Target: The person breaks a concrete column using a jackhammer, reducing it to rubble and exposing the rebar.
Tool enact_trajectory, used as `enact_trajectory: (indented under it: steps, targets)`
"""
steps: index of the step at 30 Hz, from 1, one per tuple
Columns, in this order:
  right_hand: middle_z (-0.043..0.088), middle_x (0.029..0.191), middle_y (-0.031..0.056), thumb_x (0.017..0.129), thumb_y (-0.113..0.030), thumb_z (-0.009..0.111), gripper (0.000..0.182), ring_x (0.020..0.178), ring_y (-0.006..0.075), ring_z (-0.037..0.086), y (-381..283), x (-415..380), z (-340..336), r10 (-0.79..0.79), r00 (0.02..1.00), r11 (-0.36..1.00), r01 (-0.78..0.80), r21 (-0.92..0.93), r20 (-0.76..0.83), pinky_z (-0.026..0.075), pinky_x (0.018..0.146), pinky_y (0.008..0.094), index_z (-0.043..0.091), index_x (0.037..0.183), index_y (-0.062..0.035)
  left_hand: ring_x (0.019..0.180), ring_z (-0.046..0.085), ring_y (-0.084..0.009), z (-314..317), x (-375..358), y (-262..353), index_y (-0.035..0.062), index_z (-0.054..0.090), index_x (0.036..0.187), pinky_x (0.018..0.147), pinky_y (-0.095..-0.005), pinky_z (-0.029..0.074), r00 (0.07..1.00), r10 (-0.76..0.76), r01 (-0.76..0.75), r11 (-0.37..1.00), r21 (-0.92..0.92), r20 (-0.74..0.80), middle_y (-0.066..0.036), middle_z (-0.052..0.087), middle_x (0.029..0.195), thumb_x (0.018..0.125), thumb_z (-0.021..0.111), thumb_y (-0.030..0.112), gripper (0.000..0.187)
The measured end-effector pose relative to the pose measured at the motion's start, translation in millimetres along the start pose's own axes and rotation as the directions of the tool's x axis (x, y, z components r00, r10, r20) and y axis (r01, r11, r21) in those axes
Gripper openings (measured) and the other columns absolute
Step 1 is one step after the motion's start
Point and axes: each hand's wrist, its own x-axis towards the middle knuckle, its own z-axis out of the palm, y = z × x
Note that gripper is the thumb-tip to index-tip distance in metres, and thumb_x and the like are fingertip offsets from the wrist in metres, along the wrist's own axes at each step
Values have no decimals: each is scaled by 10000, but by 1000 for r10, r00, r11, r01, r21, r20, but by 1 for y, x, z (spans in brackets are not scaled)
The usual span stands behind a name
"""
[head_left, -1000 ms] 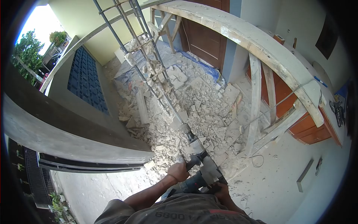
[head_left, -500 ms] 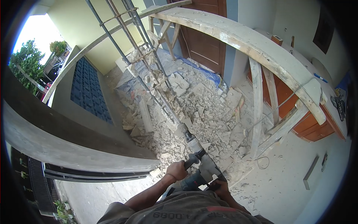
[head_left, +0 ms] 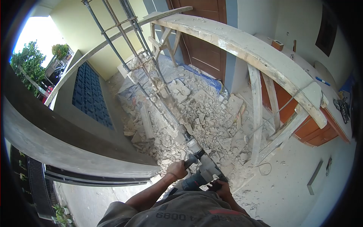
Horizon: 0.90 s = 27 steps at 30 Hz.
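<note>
A demolition hammer [head_left: 209,165] slants from my body up toward the column. My left hand [head_left: 177,170] is wrapped round its side handle [head_left: 191,160]. At the rear end, my right hand [head_left: 223,189] closes on the back grip; the fingers are partly hidden. The chisel end points up and left at the foot of a partly broken concrete column [head_left: 153,78], and its tip is hard to make out among the dust and concrete. Bare steel rebar [head_left: 107,39] with tie rings rises out of the column's broken part.
Broken concrete rubble [head_left: 204,121] covers the floor around the column, partly over a blue tarp [head_left: 208,78]. A plank scaffold [head_left: 242,44] on wooden legs [head_left: 256,113] arches across the right. A low wall [head_left: 75,145] stands left. A wire [head_left: 265,169] lies on the floor.
The demolition hammer and both hands have shifted slightly left in view. The whole scene has also shifted a little with the camera. Both hands keep their hold.
</note>
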Motion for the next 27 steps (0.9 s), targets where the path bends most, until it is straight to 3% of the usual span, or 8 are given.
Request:
enact_trajectory:
  steps: [2,4,9,22,23,25,26,27]
  targets:
    - [599,861,122,851,-125,593,97,974,327,579,-8,-11,-8,-75,997,994,74,-78,-5,407,1007,580,576,907,-48,916,678,-405,13,-5,10,42,664,1050,811,-497,534,999,-22,22,1000,-10,25,-236,698,952,748,633,218,350]
    - [622,894,172,865,-63,599,109,969,367,618,-15,-16,-26,101,995,980,-101,174,6,429,1034,595,589,957,-6,927,679,-400,20,-13,21,41,660,1061,814,-494,534,998,-38,39,999,-18,48,-232,700,958,751,640,234,366]
    - [618,895,169,862,-52,597,119,949,359,619,-24,-31,-39,120,985,986,-103,131,-127,430,1039,602,578,971,-12,934,682,-389,33,-15,30,41,659,1064,821,-478,538,996,-24,23,1000,9,85,-224,703,971,758,661,266,380]
    - [569,817,130,848,-65,588,92,854,288,567,-4,42,8,59,996,998,-61,16,59,465,915,475,560,923,-19,938,689,-388,-4,32,-20,40,696,1019,830,-472,544,998,-62,63,996,61,-12,-221,711,968,741,658,238,343]
    - [569,834,124,857,-58,589,100,859,282,569,-1,47,27,53,997,998,-52,-19,54,472,901,445,552,944,-25,931,691,-388,-15,39,-28,39,701,1011,821,-472,547,997,-71,73,995,71,-29,-221,712,959,744,654,237,335]
    - [579,822,115,868,-62,586,93,888,291,589,11,50,45,-173,905,794,361,-489,388,478,924,449,558,951,-31,929,697,-382,-25,49,-40,40,713,1002,812,-461,555,994,-91,97,991,95,-61,-216,714,971,756,656,228,315]
    - [579,822,115,868,-62,586,93,888,291,589,14,54,45,-171,904,788,365,-496,393,478,924,449,558,951,-31,945,693,-370,-31,49,-43,53,701,1031,820,-460,550,992,-124,126,986,108,-28,-204,714,976,745,672,244,345]
    - [593,836,111,877,-81,582,78,923,297,598,15,65,52,-102,955,920,197,-339,278,468,942,478,570,941,-37,961,689,-358,-42,54,-42,67,690,1060,827,-459,546,989,-150,151,980,131,-13,-191,714,981,734,688,259,378]
